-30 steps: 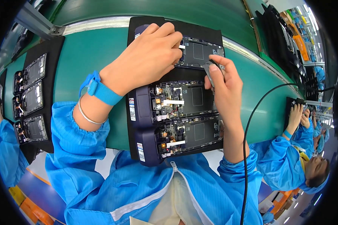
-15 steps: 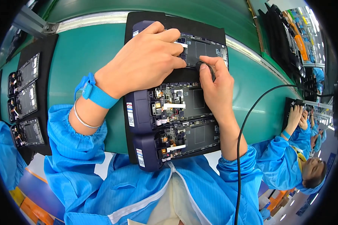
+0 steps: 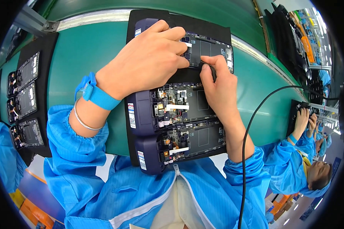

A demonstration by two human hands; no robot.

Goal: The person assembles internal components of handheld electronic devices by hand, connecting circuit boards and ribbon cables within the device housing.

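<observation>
Three opened dark devices (image 3: pixel 140 110) lie one beyond another on a black mat (image 3: pixel 198 23) in the head view. Your left hand (image 3: pixel 153 59) arches over the left part of the farthest device (image 3: pixel 218 49); its grip is hidden, so whether it pinches anything cannot be told. Your right hand (image 3: pixel 220 82) pinches a small dark piece (image 3: pixel 213 72) by that device's near edge. The device looks light and stiff, its bare circuitry (image 3: pixel 188 39) fragile; the thick casing end (image 3: pixel 144 23) seems the safest hold.
</observation>
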